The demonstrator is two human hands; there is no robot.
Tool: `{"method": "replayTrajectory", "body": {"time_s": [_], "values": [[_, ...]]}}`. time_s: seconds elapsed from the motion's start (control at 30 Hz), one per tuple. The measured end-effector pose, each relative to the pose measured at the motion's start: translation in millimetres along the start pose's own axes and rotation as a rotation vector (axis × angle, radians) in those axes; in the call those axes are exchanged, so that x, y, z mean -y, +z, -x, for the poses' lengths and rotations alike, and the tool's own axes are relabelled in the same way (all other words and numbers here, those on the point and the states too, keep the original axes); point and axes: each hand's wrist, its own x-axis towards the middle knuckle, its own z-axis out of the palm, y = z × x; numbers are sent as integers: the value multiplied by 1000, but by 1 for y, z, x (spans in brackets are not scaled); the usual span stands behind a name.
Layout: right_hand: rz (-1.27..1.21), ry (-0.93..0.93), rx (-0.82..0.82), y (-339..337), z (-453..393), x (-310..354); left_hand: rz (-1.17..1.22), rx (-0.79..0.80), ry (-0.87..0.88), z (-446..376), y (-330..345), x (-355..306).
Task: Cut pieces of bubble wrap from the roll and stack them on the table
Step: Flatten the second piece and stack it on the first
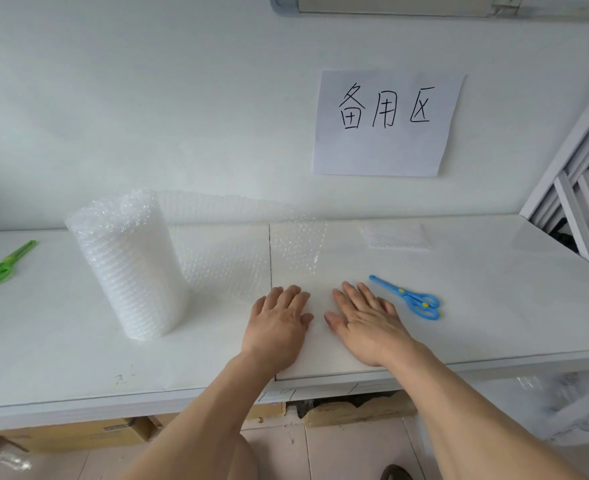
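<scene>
A roll of bubble wrap [130, 265] stands upright on the white table [61, 348], left of centre. Its loose sheet [251, 251] runs rightward behind and beside it, ending near the table seam. My left hand [279, 323] and my right hand [365, 323] both lie flat, palms down, fingers straight, on the table in front of the sheet's free end. Blue scissors [410, 297] lie just right of my right hand. A small cut piece of bubble wrap [395, 235] lies flat at the back right.
Green scissors [3, 266] lie at the far left of the table. A paper sign [386, 124] with handwritten characters hangs on the wall. A white metal frame [584, 188] stands at the right. Cardboard boxes [78, 434] sit under the table.
</scene>
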Motion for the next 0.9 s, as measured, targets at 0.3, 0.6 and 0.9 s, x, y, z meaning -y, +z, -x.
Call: {"method": "replayTrajectory", "body": {"time_s": [0.3,0.6,0.9], "values": [[-45,112,12,-3,6,-6,-53,154,-45,1,-6,4],[-69,192,-110,3,15,-5,-65,159,-114,4,-4,1],[-381,526,-188,-22,28,4,-48,83,-100,6,0,2]]}}
